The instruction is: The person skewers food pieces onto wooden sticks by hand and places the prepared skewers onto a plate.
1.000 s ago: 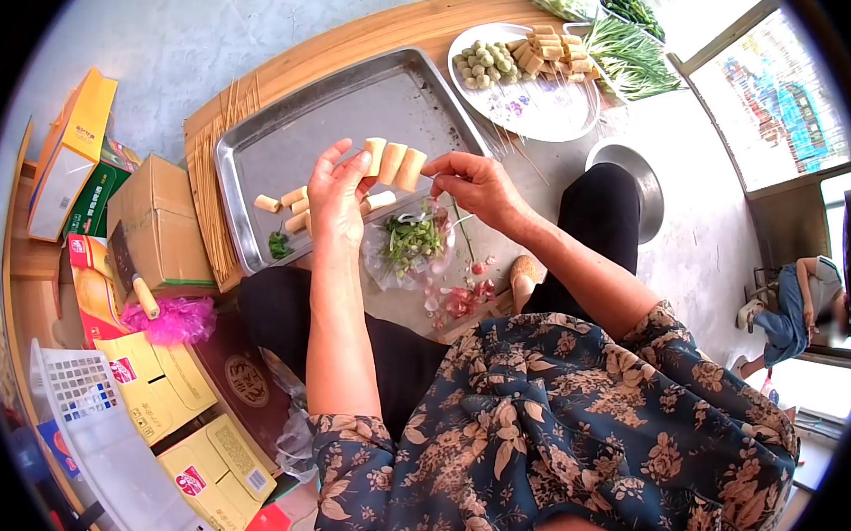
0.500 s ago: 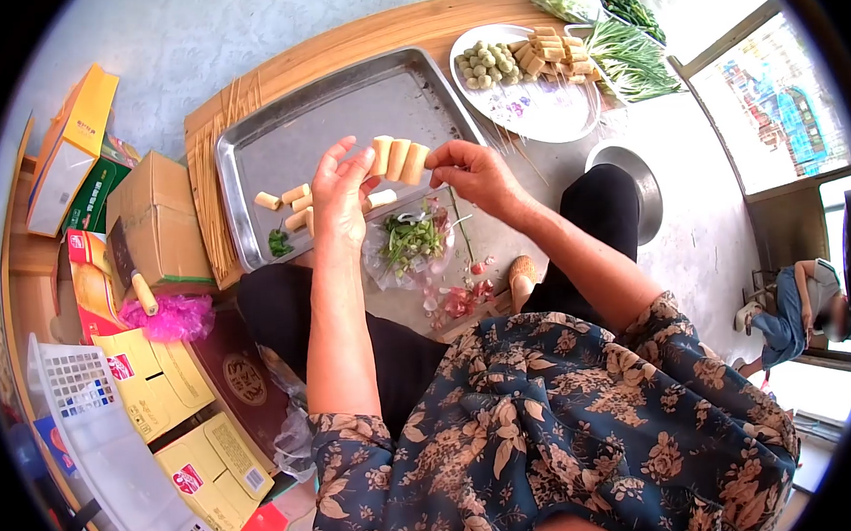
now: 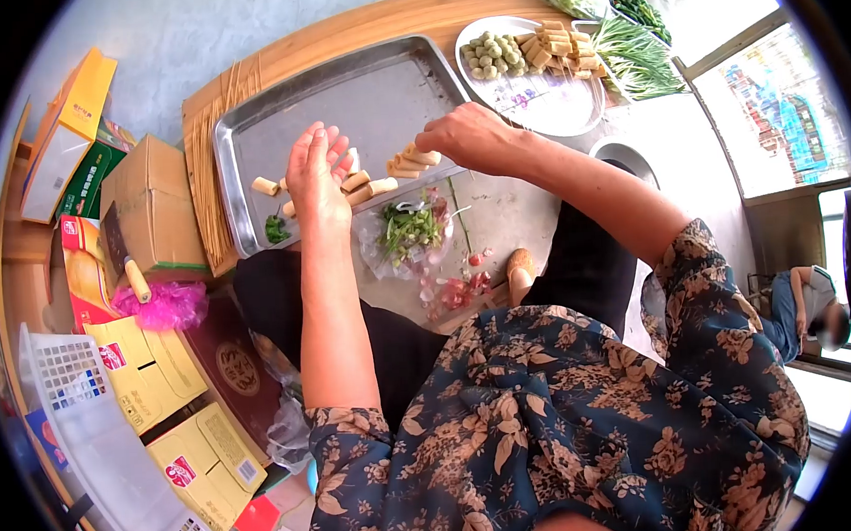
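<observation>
A row of short pale-yellow rolls [image 3: 410, 161], held side by side, hangs over the tray's near edge from the pinched fingers of my right hand [image 3: 472, 135]. Whether a stick runs through them is hard to see. My left hand [image 3: 319, 175] is apart from that row, palm turned up with fingers spread, above loose rolls in the tray. Under both hands lies the large metal tray [image 3: 342, 94]. Loose pale rolls [image 3: 264, 186] and a small green leafy bunch [image 3: 276, 229] sit along its near side; my left hand and wrist hide some rolls.
Thin wooden sticks [image 3: 209, 194] lie left of the tray. A white oval plate [image 3: 571, 117] carries green balls [image 3: 492, 54] and stacked tan rolls [image 3: 558, 46]; long green stalks [image 3: 635, 57] lie beyond. Cut greens [image 3: 412, 223] rest on plastic below. A person [image 3: 798, 311] sits at far right.
My left hand has come off the row of rolls and opened. My right hand has carried the row slightly down, toward the tray's near edge. The view has shifted slightly.
</observation>
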The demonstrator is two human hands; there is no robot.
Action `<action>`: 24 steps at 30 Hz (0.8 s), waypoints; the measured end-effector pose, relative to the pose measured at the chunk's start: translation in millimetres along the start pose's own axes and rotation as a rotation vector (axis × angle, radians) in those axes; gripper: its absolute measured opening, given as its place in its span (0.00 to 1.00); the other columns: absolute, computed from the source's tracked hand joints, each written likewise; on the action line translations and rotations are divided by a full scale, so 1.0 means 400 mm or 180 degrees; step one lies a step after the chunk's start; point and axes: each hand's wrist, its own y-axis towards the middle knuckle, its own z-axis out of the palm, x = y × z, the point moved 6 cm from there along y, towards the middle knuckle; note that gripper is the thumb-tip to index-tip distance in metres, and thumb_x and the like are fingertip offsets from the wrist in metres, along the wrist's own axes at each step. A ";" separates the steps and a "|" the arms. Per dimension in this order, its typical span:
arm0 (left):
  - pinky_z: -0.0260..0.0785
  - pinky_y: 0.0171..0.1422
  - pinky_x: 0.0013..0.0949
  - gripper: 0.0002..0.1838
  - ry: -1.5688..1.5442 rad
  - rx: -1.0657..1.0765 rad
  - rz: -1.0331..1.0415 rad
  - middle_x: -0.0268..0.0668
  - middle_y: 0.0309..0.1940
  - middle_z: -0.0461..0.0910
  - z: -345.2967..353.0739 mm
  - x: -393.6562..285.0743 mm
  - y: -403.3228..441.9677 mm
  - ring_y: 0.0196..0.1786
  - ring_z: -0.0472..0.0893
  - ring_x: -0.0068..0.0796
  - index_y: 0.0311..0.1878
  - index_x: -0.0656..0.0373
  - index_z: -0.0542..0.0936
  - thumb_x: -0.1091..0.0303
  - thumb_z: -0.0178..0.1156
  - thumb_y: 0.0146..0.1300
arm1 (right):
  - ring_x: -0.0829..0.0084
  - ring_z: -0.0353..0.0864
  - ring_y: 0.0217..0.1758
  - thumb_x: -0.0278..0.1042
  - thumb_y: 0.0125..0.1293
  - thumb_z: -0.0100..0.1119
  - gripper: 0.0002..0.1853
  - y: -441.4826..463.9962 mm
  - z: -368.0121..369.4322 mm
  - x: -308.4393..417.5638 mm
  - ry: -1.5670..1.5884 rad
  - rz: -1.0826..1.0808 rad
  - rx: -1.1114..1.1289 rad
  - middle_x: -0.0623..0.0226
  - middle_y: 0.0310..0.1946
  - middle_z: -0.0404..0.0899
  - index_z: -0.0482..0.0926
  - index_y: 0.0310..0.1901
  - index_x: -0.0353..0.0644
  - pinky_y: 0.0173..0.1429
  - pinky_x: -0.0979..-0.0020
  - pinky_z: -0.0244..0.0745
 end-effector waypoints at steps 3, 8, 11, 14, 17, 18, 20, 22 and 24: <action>0.67 0.53 0.35 0.20 -0.0018 0.0031 -0.0016 0.40 0.51 0.75 0.002 -0.004 -0.004 0.52 0.75 0.32 0.56 0.58 0.72 0.61 0.58 0.64 | 0.58 0.79 0.29 0.20 0.53 0.52 0.06 0.019 -0.009 0.016 -0.0031 -0.0143 0.0006 0.63 0.26 0.77 0.75 0.31 0.42 0.32 0.61 0.73; 0.67 0.53 0.34 0.19 -0.0111 0.0070 -0.0028 0.40 0.51 0.75 0.003 -0.007 -0.003 0.52 0.76 0.32 0.56 0.59 0.72 0.61 0.58 0.65 | 0.61 0.81 0.31 0.21 0.53 0.53 0.06 0.031 -0.009 0.027 -0.0141 -0.0204 0.0079 0.65 0.26 0.79 0.77 0.32 0.43 0.33 0.63 0.74; 0.68 0.53 0.33 0.19 -0.0146 0.0100 -0.0035 0.40 0.50 0.76 0.006 -0.008 -0.004 0.52 0.76 0.32 0.56 0.59 0.72 0.62 0.57 0.65 | 0.62 0.82 0.33 0.24 0.54 0.54 0.05 0.035 -0.004 0.027 -0.0263 -0.0214 0.0142 0.66 0.25 0.79 0.78 0.32 0.45 0.33 0.63 0.76; 0.68 0.52 0.34 0.19 -0.0134 0.0092 -0.0021 0.40 0.50 0.76 0.010 -0.011 -0.009 0.51 0.76 0.32 0.56 0.59 0.72 0.62 0.57 0.65 | 0.62 0.82 0.33 0.24 0.54 0.55 0.05 0.037 -0.003 0.027 -0.0290 -0.0222 0.0141 0.66 0.25 0.79 0.78 0.32 0.45 0.34 0.63 0.76; 0.68 0.52 0.34 0.18 -0.0113 0.0094 -0.0020 0.40 0.50 0.76 0.013 -0.012 -0.011 0.51 0.76 0.32 0.56 0.59 0.72 0.62 0.57 0.65 | 0.63 0.82 0.33 0.24 0.54 0.55 0.05 0.042 -0.001 0.031 -0.0317 -0.0221 0.0174 0.66 0.25 0.79 0.78 0.32 0.46 0.34 0.63 0.76; 0.68 0.52 0.34 0.18 -0.0130 0.0101 -0.0020 0.40 0.50 0.76 0.011 -0.008 -0.007 0.51 0.76 0.32 0.56 0.59 0.72 0.63 0.57 0.65 | 0.63 0.82 0.33 0.25 0.54 0.55 0.05 0.044 0.001 0.031 -0.0338 -0.0213 0.0208 0.67 0.25 0.79 0.78 0.32 0.46 0.34 0.63 0.76; 0.68 0.52 0.34 0.18 -0.0147 0.0109 -0.0020 0.40 0.50 0.77 0.010 -0.005 -0.005 0.51 0.76 0.33 0.56 0.59 0.72 0.63 0.57 0.65 | 0.62 0.82 0.33 0.22 0.52 0.55 0.07 0.048 0.008 0.033 -0.0283 -0.0225 0.0251 0.67 0.27 0.79 0.78 0.32 0.45 0.34 0.63 0.75; 0.68 0.52 0.34 0.18 -0.0169 0.0120 -0.0017 0.40 0.49 0.77 0.010 -0.005 -0.005 0.51 0.76 0.33 0.56 0.59 0.72 0.63 0.57 0.65 | 0.62 0.81 0.32 0.20 0.50 0.55 0.09 0.053 0.017 0.035 -0.0230 -0.0238 0.0294 0.66 0.29 0.78 0.77 0.33 0.44 0.34 0.63 0.75; 0.68 0.52 0.34 0.18 -0.0173 0.0113 -0.0024 0.40 0.49 0.77 0.011 -0.005 -0.005 0.51 0.76 0.33 0.56 0.59 0.72 0.63 0.57 0.65 | 0.62 0.81 0.33 0.21 0.50 0.56 0.08 0.058 0.029 0.037 -0.0381 -0.0267 0.0351 0.67 0.28 0.78 0.77 0.33 0.44 0.35 0.64 0.75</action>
